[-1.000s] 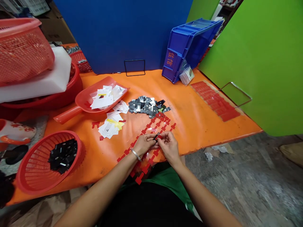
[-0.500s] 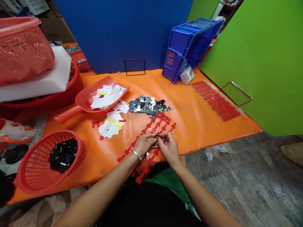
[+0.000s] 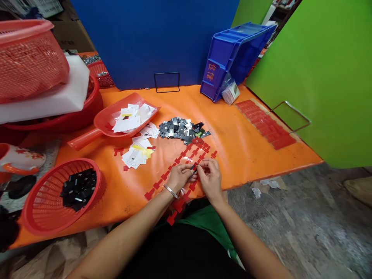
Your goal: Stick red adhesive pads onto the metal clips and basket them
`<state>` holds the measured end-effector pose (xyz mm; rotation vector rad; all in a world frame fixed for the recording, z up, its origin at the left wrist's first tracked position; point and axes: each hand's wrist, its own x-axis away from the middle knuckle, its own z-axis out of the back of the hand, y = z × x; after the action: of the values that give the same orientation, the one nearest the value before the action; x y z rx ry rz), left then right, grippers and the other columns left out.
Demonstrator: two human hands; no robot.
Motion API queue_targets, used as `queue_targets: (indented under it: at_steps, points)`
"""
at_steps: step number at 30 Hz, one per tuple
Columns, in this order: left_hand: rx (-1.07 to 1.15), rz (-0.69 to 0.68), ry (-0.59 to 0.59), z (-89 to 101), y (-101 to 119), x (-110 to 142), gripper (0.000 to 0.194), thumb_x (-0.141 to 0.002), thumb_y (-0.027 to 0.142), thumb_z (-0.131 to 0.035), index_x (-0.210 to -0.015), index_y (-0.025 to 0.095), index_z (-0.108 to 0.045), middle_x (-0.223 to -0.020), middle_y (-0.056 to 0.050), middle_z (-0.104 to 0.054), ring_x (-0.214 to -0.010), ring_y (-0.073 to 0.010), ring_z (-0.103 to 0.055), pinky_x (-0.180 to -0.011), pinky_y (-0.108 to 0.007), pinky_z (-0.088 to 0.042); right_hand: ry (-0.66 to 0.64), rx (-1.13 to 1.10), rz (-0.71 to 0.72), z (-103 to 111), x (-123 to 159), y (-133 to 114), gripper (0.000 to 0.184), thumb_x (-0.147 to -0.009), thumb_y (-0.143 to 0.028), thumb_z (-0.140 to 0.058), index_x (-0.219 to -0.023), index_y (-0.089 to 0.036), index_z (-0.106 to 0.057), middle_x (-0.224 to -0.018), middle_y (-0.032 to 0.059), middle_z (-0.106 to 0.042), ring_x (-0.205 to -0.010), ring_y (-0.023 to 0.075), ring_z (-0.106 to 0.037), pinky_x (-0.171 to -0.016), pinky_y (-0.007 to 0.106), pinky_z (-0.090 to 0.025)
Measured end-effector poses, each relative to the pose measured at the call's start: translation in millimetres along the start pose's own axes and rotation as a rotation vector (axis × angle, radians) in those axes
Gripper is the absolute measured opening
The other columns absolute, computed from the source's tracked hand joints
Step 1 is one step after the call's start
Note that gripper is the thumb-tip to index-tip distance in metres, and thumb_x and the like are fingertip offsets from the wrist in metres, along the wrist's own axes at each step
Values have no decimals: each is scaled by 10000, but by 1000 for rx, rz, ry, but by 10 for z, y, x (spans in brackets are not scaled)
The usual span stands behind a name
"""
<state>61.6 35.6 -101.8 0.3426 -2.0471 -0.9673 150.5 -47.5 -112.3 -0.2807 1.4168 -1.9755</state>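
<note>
Low over the front edge of the orange table, my left hand [image 3: 178, 179] pinches a small black metal plate [image 3: 193, 169]. My right hand [image 3: 211, 178] is closed at the same plate, thumb and finger pinching a small red sticker against it; the fingers partly hide both. Beneath my hands lies a clear sheet of red T-shaped stickers [image 3: 157, 183], its near end hanging over the table edge. Just beyond it is a pile of black and silver metal plates [image 3: 177, 129]. A red basket [image 3: 39, 205] at the left contains more black pieces [image 3: 78, 190].
A red scoop [image 3: 112, 116] with paper slips stands left of the pile, more slips [image 3: 136, 155] beside it. Blue bin [image 3: 216, 66] and blue panel [image 3: 157, 38] are at the back. Another red sticker sheet [image 3: 266, 124] lies right, by a green panel [image 3: 319, 77]. A mug [image 3: 20, 159] stands left.
My right hand has shifted slightly right, and its fingers have turned over the plate. The black plate now lies flatter between my hands. The whole view has moved a little.
</note>
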Motion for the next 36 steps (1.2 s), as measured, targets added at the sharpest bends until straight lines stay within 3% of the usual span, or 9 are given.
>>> queue_targets:
  at_steps: [13,20,25,30,36]
  points:
    - [-5,-10,-26,23,-19,-6,159,-708,123,-696,-856,72,-670,-650,-45,-676,-568,-101,-646,-606,-207,-535,-4,-7,-39,-24,-32,8,56,-793,-224,-546,-739,-208,-546,-844,29,-515,-705,153,-536,-589,287,-481]
    - [20,-18,-2,5,3,28,145,-688,117,-707,-823,74,-675,-637,-42,-681,-560,-110,-645,-625,-230,-542,-32,-31,-143,-35,-15,-13,113,-789,-295,-571,-782,-204,-505,-807,11,-527,-588,127,-538,-549,284,-478]
    - [41,-20,-15,12,13,49,195,-665,148,-738,-830,67,-673,-666,-63,-696,-575,-113,-652,-618,-222,-542,15,-211,-304,1,-77,68,442,-659,-324,-712,-991,-212,-443,-793,-25,-539,-522,99,-525,-504,248,-460]
    - [31,-51,-33,30,-26,38,275,-628,216,-777,-845,79,-678,-681,-64,-701,-591,-119,-654,-647,-242,-548,-203,-259,-287,57,-137,58,266,-721,-429,-643,-777,-174,-591,-665,7,-599,-588,142,-558,-562,261,-460]
    - [1,-55,-38,14,-49,11,206,-656,204,-752,-815,98,-673,-699,-60,-708,-577,-107,-649,-611,-219,-541,-188,-169,-249,53,-133,84,345,-803,-462,-533,-605,-181,-559,-531,-15,-545,-498,123,-488,-491,237,-390]
